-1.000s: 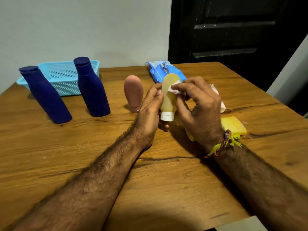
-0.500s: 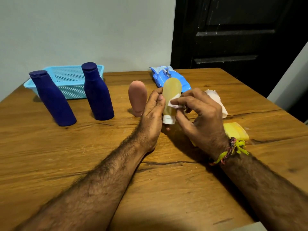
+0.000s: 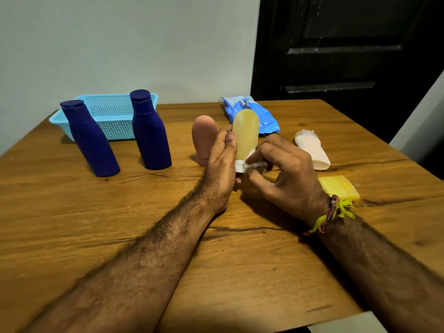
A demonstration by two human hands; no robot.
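Observation:
A translucent yellow tube bottle (image 3: 245, 133) stands cap-down above the middle of the wooden table (image 3: 120, 212). My left hand (image 3: 221, 169) grips its left side, thumb near the top of the hand. My right hand (image 3: 286, 176) pinches a small white wipe (image 3: 252, 164) and presses it against the bottle's white cap at the bottom. Part of the cap is hidden by the wipe and fingers.
Two dark blue bottles (image 3: 90, 139) (image 3: 150, 131) stand at the left in front of a light blue basket (image 3: 113, 109). A pink tube (image 3: 203, 138) stands behind my left hand. A blue wipes pack (image 3: 262, 114), a white tube (image 3: 312, 150) and a yellow tube (image 3: 338, 187) lie to the right.
My right hand slid the wipe down the yellow bottle from its upper part to the cap. The white tube behind that hand came into view.

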